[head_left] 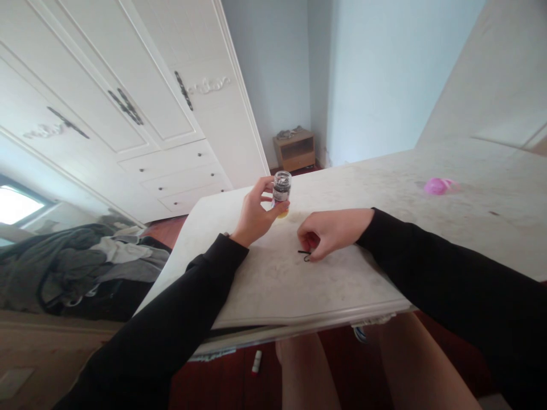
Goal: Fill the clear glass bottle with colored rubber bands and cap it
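My left hand [258,212] is wrapped round a small clear jar [282,185] with dark contents and a pale label, held upright at the far side of the table. Something yellow [282,214] shows at the jar's lower end; I cannot tell whether it is a lid. Lower and to the right, my right hand [331,232] is closed in a pinch at the tabletop [256,285]. Thin black curved pieces [306,256] stick out at its fingertips, too small to name for certain. The palm side of this hand is partly hidden.
A pink object [437,186] lies on the table to the right. Clothes [111,262] are heaped at the left, below a white wardrobe [171,119]. A small wooden cabinet [294,150] stands in the far corner. On the red floor lies a white tube [257,361].
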`<state>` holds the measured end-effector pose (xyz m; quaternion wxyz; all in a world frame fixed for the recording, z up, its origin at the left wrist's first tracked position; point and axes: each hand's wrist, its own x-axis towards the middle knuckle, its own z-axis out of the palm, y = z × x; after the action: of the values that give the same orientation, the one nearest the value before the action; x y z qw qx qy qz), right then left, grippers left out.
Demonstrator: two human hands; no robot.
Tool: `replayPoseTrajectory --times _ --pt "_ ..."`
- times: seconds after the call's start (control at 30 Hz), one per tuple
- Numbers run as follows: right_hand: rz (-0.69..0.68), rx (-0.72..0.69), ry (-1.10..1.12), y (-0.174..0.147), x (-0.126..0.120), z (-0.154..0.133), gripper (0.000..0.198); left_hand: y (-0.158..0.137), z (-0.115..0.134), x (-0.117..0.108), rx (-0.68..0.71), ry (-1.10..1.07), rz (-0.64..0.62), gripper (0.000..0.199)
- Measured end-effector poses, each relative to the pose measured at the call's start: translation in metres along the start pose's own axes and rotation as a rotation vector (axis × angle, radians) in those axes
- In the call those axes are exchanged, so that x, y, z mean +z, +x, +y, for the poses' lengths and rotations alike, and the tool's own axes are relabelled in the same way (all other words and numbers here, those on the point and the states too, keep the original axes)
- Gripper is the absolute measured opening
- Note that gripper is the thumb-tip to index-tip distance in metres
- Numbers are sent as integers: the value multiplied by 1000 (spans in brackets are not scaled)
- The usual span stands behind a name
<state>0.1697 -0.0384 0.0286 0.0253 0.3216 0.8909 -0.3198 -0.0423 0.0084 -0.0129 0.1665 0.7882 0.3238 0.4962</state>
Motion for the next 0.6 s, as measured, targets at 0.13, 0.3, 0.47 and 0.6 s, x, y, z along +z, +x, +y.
replayPoseTrajectory --times 0.13,0.3,0.47,0.6 --pt "43 -105 19 1 2 2 9 0 -2 0 18 29 -2 48" --pt "544 -247 0 -3 -7 3 8 0 -2 -2 101 92 -1 44" --pt "1119 -204 -20 -6 -15 3 4 1 0 -4 123 128 -7 45" --pt "1151 -175 -63 -3 -15 7 5 0 -1 -4 143 122 -49 45"
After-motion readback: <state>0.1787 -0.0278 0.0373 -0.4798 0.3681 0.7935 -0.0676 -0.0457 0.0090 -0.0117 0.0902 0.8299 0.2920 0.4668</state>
